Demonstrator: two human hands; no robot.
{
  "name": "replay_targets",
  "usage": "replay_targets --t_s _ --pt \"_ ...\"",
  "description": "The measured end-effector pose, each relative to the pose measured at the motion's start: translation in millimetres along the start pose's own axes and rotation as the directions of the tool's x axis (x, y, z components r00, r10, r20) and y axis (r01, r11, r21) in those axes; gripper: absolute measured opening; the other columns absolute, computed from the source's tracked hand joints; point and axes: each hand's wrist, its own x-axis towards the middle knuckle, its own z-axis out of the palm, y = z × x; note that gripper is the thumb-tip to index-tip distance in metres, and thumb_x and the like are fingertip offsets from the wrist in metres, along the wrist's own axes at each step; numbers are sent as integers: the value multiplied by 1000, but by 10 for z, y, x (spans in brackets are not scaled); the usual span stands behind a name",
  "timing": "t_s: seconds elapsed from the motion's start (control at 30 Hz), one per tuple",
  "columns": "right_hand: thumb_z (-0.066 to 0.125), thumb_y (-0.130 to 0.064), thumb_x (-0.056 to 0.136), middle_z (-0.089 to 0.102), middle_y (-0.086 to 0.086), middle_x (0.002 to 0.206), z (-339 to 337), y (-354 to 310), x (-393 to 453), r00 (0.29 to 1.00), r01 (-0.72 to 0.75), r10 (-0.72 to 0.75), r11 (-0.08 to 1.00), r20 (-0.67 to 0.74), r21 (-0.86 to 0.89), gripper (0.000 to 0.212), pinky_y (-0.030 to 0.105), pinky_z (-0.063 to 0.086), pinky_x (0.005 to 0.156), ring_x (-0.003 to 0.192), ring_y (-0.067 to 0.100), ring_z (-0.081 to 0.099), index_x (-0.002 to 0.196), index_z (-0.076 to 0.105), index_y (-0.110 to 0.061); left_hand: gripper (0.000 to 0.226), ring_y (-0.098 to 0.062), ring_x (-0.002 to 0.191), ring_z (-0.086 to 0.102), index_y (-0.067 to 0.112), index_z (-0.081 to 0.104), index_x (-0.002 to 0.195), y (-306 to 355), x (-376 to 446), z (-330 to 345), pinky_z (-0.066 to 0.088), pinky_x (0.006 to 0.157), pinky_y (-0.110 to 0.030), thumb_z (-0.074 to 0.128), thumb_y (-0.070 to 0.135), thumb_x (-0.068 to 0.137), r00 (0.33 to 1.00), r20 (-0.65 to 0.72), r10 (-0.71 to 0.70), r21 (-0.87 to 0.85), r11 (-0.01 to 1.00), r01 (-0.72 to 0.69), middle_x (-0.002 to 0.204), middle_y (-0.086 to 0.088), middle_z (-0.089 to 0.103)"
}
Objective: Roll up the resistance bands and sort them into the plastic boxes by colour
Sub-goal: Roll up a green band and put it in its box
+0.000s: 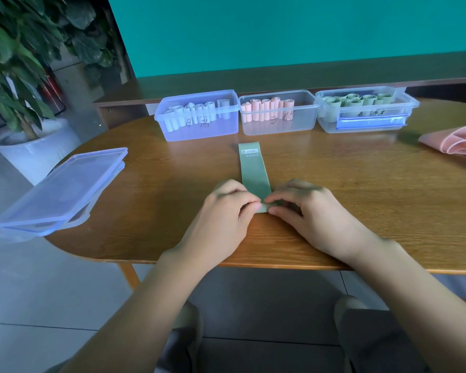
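Table: the wooden table (361, 200) carries everything; the work sits near its front edge, in front of the person.
Boxes: three clear plastic boxes stand in a row at the far side: the left box (197, 130) holds pale rolls, the middle box (277, 127) pink rolls, the right box (366, 125) green rolls.
Lids: stacked lids (62, 189) lie well apart to the left (overhanging the table edge).
Green band: the green resistance band (253, 170) lies flat on the table, long axis running straight away from the person toward the boxes, its printed label end pointing at the gap between left and middle boxes.
Band to hands: its near end lies between the two hands, equally close to both.
Left hand: the left hand (226, 208) pinches the near end's left corner.
Right hand: the right hand (304, 208) pinches the right corner; both are together, curled on the band.
Judgement: rolling should run forward along that axis, then go to the right box.
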Motion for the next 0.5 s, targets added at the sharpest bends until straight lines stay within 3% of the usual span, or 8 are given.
replay_targets --t_s 0.1,0.27,0.4,0.5 --pt "68 -21 96 68 -4 103 12 15 34 1000 27 -27 1000 -6 -3 14 15 44 90 95 7 60 107 75 -15 14 -1 86 55 22 76 105 -6 20 -10 44 77 -9 68 26 95 999 -42 -6 -47 999 4 103 10 62" --pt "65 -22 98 64 -2 108 11 16 42 1000 11 -11 1000 -8 -10 17 27 50 91 98 11 62 110 75 -16 11 10 88 52 25 74 100 2 42 -16 38 72 -1 71 32 92 999 22 -39 -55 998 41 100 17 60" --pt "68 -22 95 61 -5 112 2 -28 14 999 13 -13 1000 -37 -11 21 14 47 87 86 0 56 115 72 -16 16 7 90 51 27 71 107 -17 78 -14 36 72 -2 67 34 94 996 61 -66 -47 996 69 105 18 58" --pt "71 -19 93 63 -7 112 -2 -9 27 1000 8 -8 1000 -20 -24 20 8 43 87 89 -3 53 113 71 -17 23 -1 100 50 26 68 117 -31 97 5 38 82 -11 64 36 96 993 81 -90 -27 995 93 115 14 59"
